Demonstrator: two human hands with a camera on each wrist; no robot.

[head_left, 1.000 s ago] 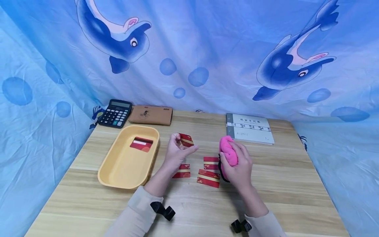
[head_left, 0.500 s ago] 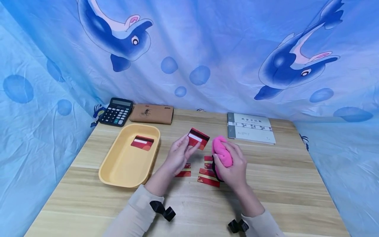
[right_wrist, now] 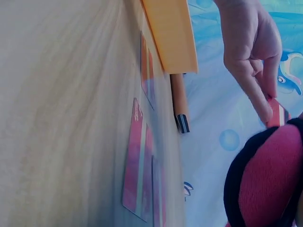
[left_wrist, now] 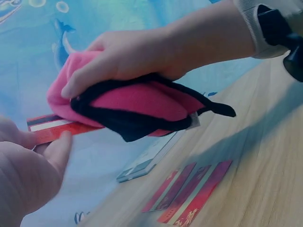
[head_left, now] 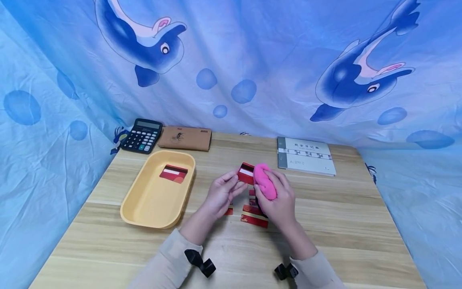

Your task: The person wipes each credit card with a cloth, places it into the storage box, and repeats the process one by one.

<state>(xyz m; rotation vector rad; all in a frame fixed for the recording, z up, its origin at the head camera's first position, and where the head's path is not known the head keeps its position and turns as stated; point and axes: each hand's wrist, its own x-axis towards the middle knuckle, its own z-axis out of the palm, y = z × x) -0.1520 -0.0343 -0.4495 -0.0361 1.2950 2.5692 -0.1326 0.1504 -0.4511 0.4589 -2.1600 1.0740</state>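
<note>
Red card (head_left: 245, 173) raised above the surface (head_left: 343, 208), one end pinched by the left hand (head_left: 220, 194), the other tucked behind the pink cloth (head_left: 264, 182) in the right hand (head_left: 280, 204).
From my remote seat I see the left fingers nearly together on the card's end, the right fingers curled round the bunched cloth. I judge the card light, thin, fairly stiff and a bit slick, probably plastic; I'd take it by a short end or its edges, lightly, so it doesn't bow. The cloth looks plush, soft and squashy, with black edging, so I'd gather a fold. Below lie flat red-and-gold cards (head_left: 254, 216); the smooth, round-cornered yellow tray (head_left: 124, 212) stands left.
</note>
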